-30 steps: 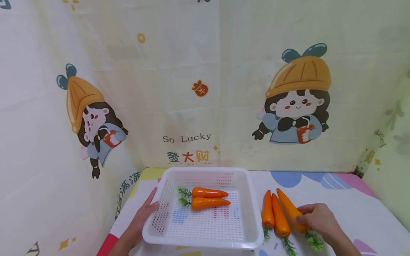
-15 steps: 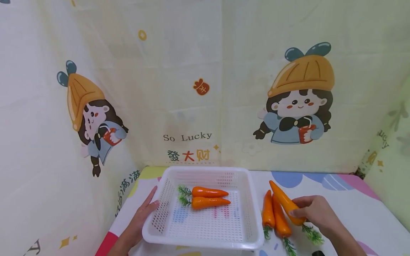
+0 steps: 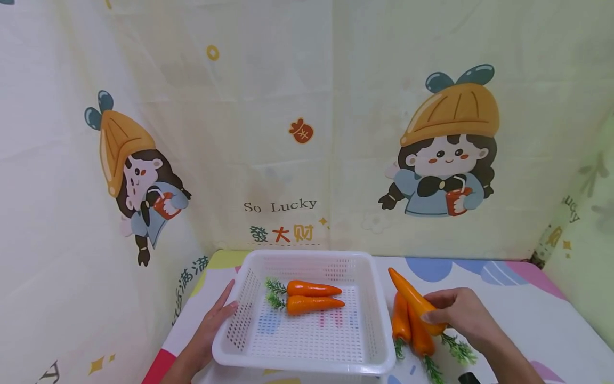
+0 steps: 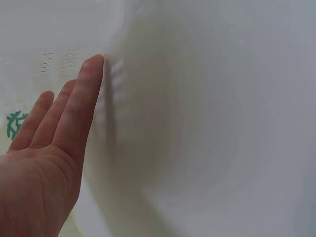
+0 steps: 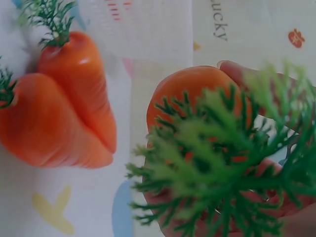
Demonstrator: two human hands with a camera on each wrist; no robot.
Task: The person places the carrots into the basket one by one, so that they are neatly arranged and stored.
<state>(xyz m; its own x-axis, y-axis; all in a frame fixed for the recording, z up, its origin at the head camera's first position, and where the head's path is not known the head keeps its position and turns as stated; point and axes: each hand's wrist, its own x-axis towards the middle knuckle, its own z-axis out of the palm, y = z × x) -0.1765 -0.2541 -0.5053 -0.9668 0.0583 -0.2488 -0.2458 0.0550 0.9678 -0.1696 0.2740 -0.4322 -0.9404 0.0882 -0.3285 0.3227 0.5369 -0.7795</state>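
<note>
The held carrot [image 3: 413, 295] is up at the 4 o'clock side of the head view, just beyond the basket's 3 o'clock wall, its tip pointing between 10 and 11 o'clock and its leafy tuft [image 3: 459, 349] between 4 and 5. The right hand [image 3: 464, 314] comes in from 4 o'clock; its grip pinches the carrot near the thick end, thumb on the near side and fingers on the far side.

The glossy body looks like moulded plastic, so I would expect it to be light, stiff and hard to bruise, but smooth enough to twist or slide. The thick shoulder is the place to hold; the thin tip gives less surface, and the tuft would probably bend.

At about 8 and 6 o'clock from it, 2 carrots lie side by side: the left carrot [image 3: 401, 322] and the middle carrot [image 3: 421, 338]. The held carrot covers their tips, so contact cannot be told.

At 9 o'clock sits the white basket [image 3: 307, 364], holding 2 carrots, an upper carrot [image 3: 314, 289] and a lower carrot [image 3: 315, 305], tips towards 3 o'clock. The left hand [image 3: 212, 324] rests at its 9 o'clock wall, fingers straight, pinching nothing.

Beneath everything is the patterned worktop [image 3: 518, 306].
</note>
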